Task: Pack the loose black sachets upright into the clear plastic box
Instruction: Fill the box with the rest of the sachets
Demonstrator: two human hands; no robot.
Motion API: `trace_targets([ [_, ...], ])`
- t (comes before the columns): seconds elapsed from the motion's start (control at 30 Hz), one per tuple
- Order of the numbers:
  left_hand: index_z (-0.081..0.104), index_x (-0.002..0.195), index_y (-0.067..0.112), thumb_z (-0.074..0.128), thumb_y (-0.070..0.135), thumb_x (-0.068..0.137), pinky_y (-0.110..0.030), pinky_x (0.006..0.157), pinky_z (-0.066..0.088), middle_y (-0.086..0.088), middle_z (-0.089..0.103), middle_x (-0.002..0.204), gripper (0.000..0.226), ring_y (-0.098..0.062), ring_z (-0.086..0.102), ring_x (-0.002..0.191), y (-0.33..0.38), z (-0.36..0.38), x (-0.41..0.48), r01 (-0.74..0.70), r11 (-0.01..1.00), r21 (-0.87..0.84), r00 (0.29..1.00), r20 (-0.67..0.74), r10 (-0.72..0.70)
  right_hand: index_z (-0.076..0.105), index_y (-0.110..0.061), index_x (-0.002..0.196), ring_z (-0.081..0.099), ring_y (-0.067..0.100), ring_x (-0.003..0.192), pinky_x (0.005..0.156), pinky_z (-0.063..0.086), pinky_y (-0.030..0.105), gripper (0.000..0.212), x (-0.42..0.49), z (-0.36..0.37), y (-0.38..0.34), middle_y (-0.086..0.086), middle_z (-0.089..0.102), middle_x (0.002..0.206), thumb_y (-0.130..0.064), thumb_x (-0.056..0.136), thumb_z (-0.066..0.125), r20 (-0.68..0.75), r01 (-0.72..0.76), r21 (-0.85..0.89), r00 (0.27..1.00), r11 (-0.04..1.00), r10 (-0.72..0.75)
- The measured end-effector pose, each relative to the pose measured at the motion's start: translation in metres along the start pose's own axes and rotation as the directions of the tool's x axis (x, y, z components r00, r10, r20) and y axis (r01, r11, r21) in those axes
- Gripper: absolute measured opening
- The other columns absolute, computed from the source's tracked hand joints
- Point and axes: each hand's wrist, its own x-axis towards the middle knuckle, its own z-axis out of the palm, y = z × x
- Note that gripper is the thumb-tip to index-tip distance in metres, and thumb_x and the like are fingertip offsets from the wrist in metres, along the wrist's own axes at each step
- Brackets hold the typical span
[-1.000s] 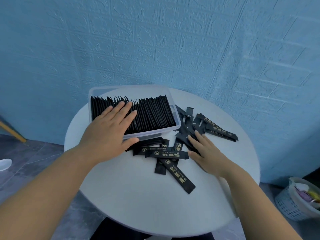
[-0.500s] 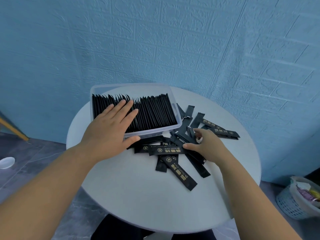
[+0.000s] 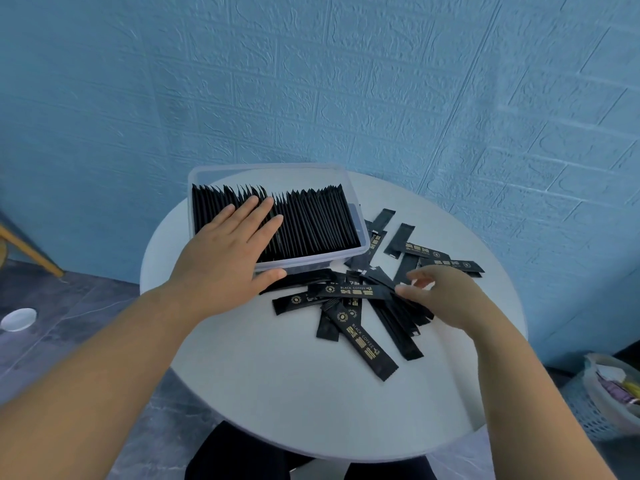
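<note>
On the counter [image 3: 277,393], left hand [image 3: 221,268] lies flat, grip apart, on boxed sachets [image 3: 311,223]; right hand [image 3: 446,296] touches loose sachets [image 3: 360,341], grip blurred, unclear.

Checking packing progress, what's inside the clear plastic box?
Black sachets stand upright in a row across the clear box; the left hand lies flat on them, hiding those beneath.
</note>
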Motion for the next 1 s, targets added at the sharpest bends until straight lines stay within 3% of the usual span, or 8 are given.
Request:
trace_targets([
  [0.1, 0.049, 0.134, 0.004, 0.031, 0.057, 0.086, -0.039, 0.108, 0.017, -0.018, 0.042, 0.143, 0.074, -0.034, 0.043, 0.13, 0.0, 0.0, 0.001, 0.0, 1.0, 0.001, 1.0, 0.003, 0.0, 0.056, -0.014, 0.125, 0.056, 0.016, 0.109, 0.089, 0.04, 0.028, 0.055, 0.005, 0.008, -0.008, 0.0, 0.062, 0.119, -0.051, 0.084, 0.06, -0.068, 0.005, 0.035, 0.998, 0.999, -0.003],
  [0.2, 0.048, 0.134, 0.004, 0.031, 0.057, 0.086, -0.038, 0.108, 0.016, -0.018, 0.042, 0.143, 0.074, -0.034, 0.042, 0.131, 0.0, -0.001, 0.001, 0.001, 1.0, 0.006, 1.0, 0.005, -0.001, 0.062, -0.005, 0.114, 0.06, 0.022, 0.104, 0.091, 0.047, 0.034, 0.061, 0.014, 0.017, -0.017, 0.006, 0.065, 0.114, -0.055, 0.08, 0.063, -0.013, -0.005, -0.065, 1.0, 0.998, 0.004],
  [0.33, 0.049, 0.134, 0.004, 0.031, 0.057, 0.086, -0.039, 0.108, 0.017, -0.018, 0.043, 0.143, 0.073, -0.034, 0.043, 0.13, 0.001, 0.0, 0.0, 0.004, 1.0, 0.005, 1.0, -0.002, -0.004, 0.062, -0.009, 0.113, 0.06, 0.022, 0.103, 0.09, 0.049, 0.038, 0.058, 0.018, 0.021, -0.026, 0.006, 0.065, 0.113, -0.054, 0.077, 0.067, 0.057, 0.004, -0.128, 0.998, 0.992, 0.003],
  [0.53, 0.048, 0.135, 0.005, 0.03, 0.057, 0.086, -0.038, 0.108, 0.016, -0.018, 0.042, 0.143, 0.074, -0.033, 0.042, 0.131, 0.0, 0.0, 0.0, 0.006, 1.0, 0.008, 1.0, -0.002, -0.006, 0.057, -0.009, 0.089, 0.058, 0.025, 0.082, 0.066, 0.043, 0.032, 0.031, 0.013, 0.024, -0.023, 0.006, 0.061, 0.085, -0.04, 0.088, 0.06, 0.055, 0.049, -0.094, 0.997, 0.994, -0.044],
  [0.63, 0.049, 0.134, 0.005, 0.031, 0.057, 0.086, -0.038, 0.108, 0.016, -0.018, 0.042, 0.143, 0.074, -0.034, 0.042, 0.13, 0.0, 0.0, 0.0, 0.005, 1.0, 0.011, 1.0, 0.003, -0.005, 0.048, -0.012, 0.091, 0.051, 0.02, 0.078, 0.063, 0.036, 0.03, 0.022, 0.014, 0.027, -0.017, 0.0, 0.053, 0.081, -0.034, 0.094, 0.053, -0.001, 0.079, -0.065, 0.997, 0.995, -0.079],
  [0.83, 0.048, 0.135, 0.005, 0.031, 0.057, 0.086, -0.038, 0.108, 0.017, -0.017, 0.042, 0.144, 0.074, -0.033, 0.042, 0.131, 0.002, 0.0, -0.001, 0.012, 1.0, 0.003, 1.0, -0.001, -0.012, 0.046, -0.017, 0.081, 0.052, 0.014, 0.062, 0.056, 0.037, 0.027, 0.021, 0.011, 0.011, -0.021, -0.002, 0.06, 0.069, -0.029, 0.098, 0.043, -0.158, 0.172, 0.22, 0.978, 0.96, -0.139],
  [0.93, 0.049, 0.134, 0.005, 0.031, 0.057, 0.086, -0.039, 0.107, 0.018, -0.017, 0.043, 0.143, 0.073, -0.034, 0.043, 0.13, 0.002, -0.001, 0.0, 0.014, 1.0, 0.008, 1.0, 0.002, -0.014, 0.043, -0.015, 0.077, 0.044, 0.014, 0.052, 0.055, 0.039, 0.025, 0.025, 0.007, -0.002, -0.044, -0.001, 0.05, 0.06, -0.029, 0.098, 0.044, -0.272, 0.249, 0.482, 0.954, 0.84, -0.126],
  [1.0, 0.049, 0.134, 0.006, 0.031, 0.057, 0.086, -0.038, 0.107, 0.018, -0.017, 0.043, 0.143, 0.072, -0.033, 0.043, 0.13, 0.002, -0.001, 0.0, 0.019, 1.0, 0.008, 1.0, 0.007, -0.019, 0.042, -0.015, 0.078, 0.041, 0.013, 0.051, 0.054, 0.038, 0.024, 0.023, 0.009, -0.009, -0.066, -0.003, 0.046, 0.058, -0.027, 0.098, 0.045, -0.254, 0.28, 0.65, 0.956, 0.706, -0.145],
])
